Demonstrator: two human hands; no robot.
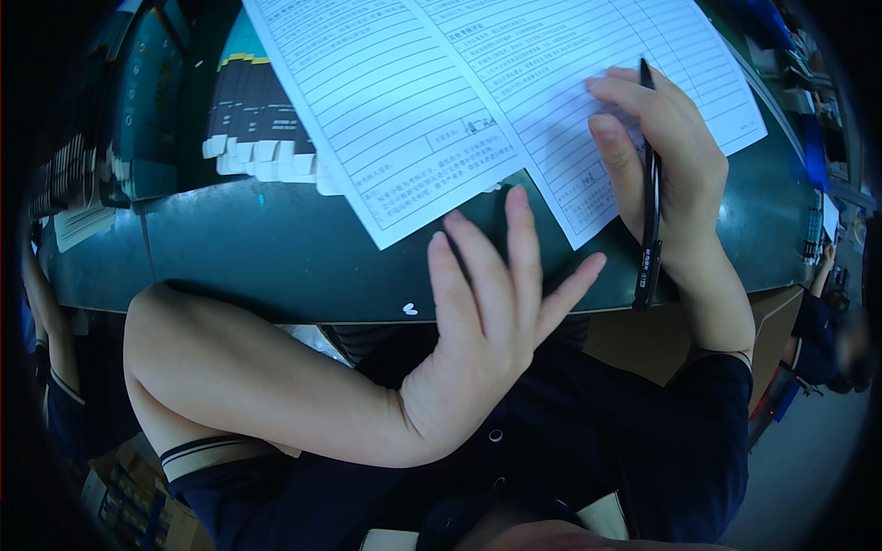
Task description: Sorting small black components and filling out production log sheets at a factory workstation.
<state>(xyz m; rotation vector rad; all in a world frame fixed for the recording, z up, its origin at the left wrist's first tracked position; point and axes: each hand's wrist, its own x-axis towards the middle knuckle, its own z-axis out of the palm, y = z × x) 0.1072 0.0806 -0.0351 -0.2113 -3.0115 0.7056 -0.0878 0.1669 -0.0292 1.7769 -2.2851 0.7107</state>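
Observation:
Two overlapping printed paper forms with ruled lines lie on the dark green table (349,275): a left sheet (367,110) and a right sheet (542,92). Handwriting shows on both near the bottom. My right hand (680,147) rests over the right sheet, its fingers closed around a black pen (650,211) whose tip points to the far side. Spread and holding nothing, my left hand (487,294) is at the table's near edge, bent back at the wrist. Its fingertips come close to the sheets' lower edges; whether they touch, I cannot tell.
Dark flat cartons with teal and yellow ends (257,119) stand in a row left of the sheets. Farther left are teal boxes (147,119). Small white scraps (410,309) lie near the front edge. Other people sit at both sides; a cardboard box (776,321) is below right.

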